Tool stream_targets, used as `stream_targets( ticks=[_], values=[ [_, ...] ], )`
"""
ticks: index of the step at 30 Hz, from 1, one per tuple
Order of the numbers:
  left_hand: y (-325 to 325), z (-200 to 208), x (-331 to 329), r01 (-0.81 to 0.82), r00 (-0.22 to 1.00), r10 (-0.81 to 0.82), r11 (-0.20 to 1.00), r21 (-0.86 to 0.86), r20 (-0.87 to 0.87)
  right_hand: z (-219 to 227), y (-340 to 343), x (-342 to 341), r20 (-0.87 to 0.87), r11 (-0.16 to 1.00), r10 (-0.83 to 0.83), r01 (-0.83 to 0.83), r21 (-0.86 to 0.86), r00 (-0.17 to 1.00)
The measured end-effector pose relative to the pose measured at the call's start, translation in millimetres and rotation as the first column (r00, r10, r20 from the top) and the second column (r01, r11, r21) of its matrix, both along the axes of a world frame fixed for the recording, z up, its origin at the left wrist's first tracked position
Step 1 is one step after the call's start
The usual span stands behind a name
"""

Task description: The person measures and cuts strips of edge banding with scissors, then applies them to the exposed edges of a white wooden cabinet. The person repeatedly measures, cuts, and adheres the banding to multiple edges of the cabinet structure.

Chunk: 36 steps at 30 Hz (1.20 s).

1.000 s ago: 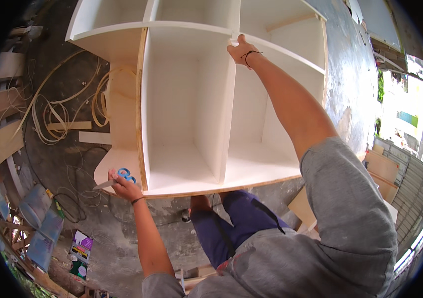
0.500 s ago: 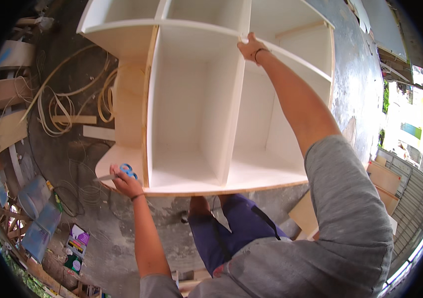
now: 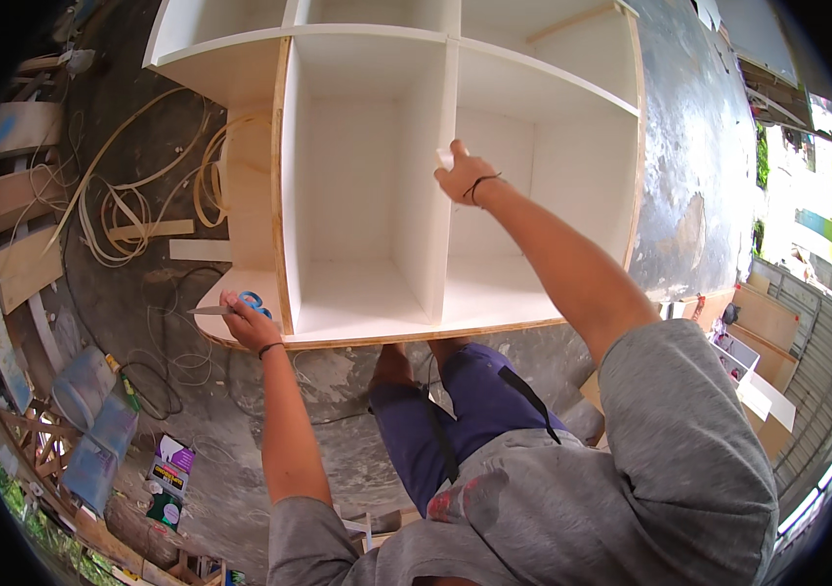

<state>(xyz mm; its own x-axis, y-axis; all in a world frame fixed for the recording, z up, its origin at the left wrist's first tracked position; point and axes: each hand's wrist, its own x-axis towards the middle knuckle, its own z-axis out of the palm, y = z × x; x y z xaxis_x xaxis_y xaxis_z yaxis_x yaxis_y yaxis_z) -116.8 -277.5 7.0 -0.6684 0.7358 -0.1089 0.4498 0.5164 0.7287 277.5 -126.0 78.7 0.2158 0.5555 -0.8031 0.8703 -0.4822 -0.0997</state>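
Observation:
A white cabinet (image 3: 367, 44) with several open compartments lies before me. My right hand (image 3: 462, 178) is closed around a small off-white block (image 3: 445, 157), at the front edge of the upright divider (image 3: 448, 107). Most of that block is hidden by my fingers, so its kind is unclear. Over the rounded lower left corner of the cabinet, my left hand (image 3: 251, 322) grips a pair of scissors (image 3: 256, 301) with blue handles. Their blades point left, away from the compartments. The bare wood edge (image 3: 282, 186) of another upright panel stands just right of this hand.
Coiled edging strips (image 3: 123, 220) and a loose white strip (image 3: 199, 250) lie on the floor to the left. A bluish bucket (image 3: 84, 386) and a purple-and-white package (image 3: 172, 464) stand lower left. Boards (image 3: 766, 330) lean at the right, near a corrugated metal sheet (image 3: 821, 342).
My right hand has slid down the divider's front edge toward me with the small block. The left hand still holds the scissors, and the whole view has shifted slightly.

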Motion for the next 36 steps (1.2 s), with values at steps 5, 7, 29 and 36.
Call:
stream_targets(
  ticks=[5, 7, 29, 36],
  values=[
    [-5, -17, -15, 0.01, 1.0, -0.01, 0.999, 0.035, 0.0, 19, -57, -21, -0.057, 0.994, -0.002, -0.004, -0.11, 0.998],
    [-5, -18, -15, 0.032, 0.999, -0.03, 0.998, 0.059, -0.029, 18, -89, -26, -0.054, 0.993, 0.009, -0.015, -0.118, 0.998],
    [-327, 71, -72, -0.559, 0.726, 0.394, 0.816, 0.15, 0.564, -15, -223, -55, -0.13, 0.84, -0.033, -0.043, -0.541, 0.991],
    [-447, 85, -109, -0.777, 0.449, 0.704, 0.612, -0.149, 0.55, 22, -271, -114, -0.071, 0.961, -0.213, 0.222, 0.166, 0.974]
  ],
)
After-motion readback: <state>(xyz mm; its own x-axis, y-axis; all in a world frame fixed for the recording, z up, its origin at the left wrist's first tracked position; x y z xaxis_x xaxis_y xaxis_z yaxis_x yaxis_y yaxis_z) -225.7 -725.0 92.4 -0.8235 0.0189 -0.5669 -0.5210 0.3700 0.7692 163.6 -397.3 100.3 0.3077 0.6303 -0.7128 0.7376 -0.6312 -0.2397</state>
